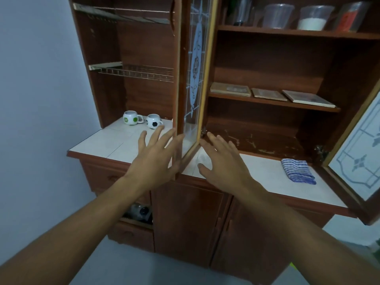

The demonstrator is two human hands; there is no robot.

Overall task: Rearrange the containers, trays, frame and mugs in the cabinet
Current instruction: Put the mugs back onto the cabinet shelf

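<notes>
Both hands empty, so I judge the rearranging has hardly begun or sits between two moves.

From the head camera I see my left hand [153, 156] and right hand [223, 159] spread open over the white counter [98, 140], on either side of the open glass door [195, 79]. Two mugs [141, 119] stand at the back left of the counter, flat frames or trays [269, 94] lie on the middle shelf, and containers [296, 16] are on the top shelf; the wire racks [135, 72] hold nothing.
</notes>
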